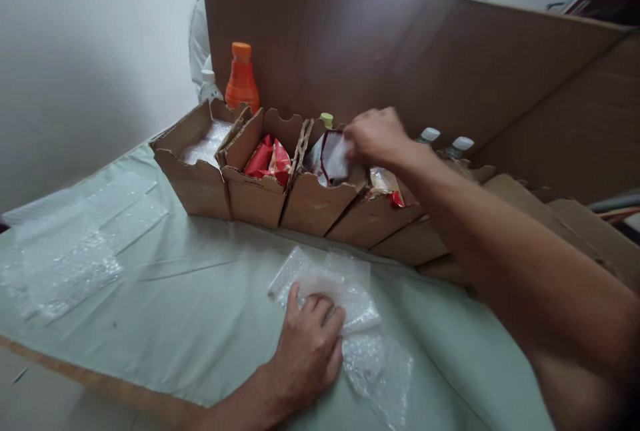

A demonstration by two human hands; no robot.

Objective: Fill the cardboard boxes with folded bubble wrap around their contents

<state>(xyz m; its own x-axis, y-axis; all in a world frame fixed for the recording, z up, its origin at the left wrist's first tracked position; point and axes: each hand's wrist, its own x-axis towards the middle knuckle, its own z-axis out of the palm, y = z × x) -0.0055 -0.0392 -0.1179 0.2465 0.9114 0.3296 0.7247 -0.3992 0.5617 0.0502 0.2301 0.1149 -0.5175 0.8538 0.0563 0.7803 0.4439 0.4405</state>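
My left hand [310,337] presses down on crumpled clear bubble wrap [360,314] on the cloth, its fingers bent and closed on the sheet. Over the third cardboard bin from the left [317,201], my right hand [377,134] is closed at the edge of a whitish packet with a dark red border [336,156]. The packet is partly inside the bin and blurred by motion. My right fingertips are mostly hidden behind the back of the hand.
More bubble wrap sheets [75,257] lie at the left. Neighbouring bins hold folded bubble wrap [207,144] and red packets [270,159]. An orange bottle [242,81] and white-capped bottles [457,146] stand behind. A tall cardboard panel [350,37] backs the green cloth-covered table [200,311].
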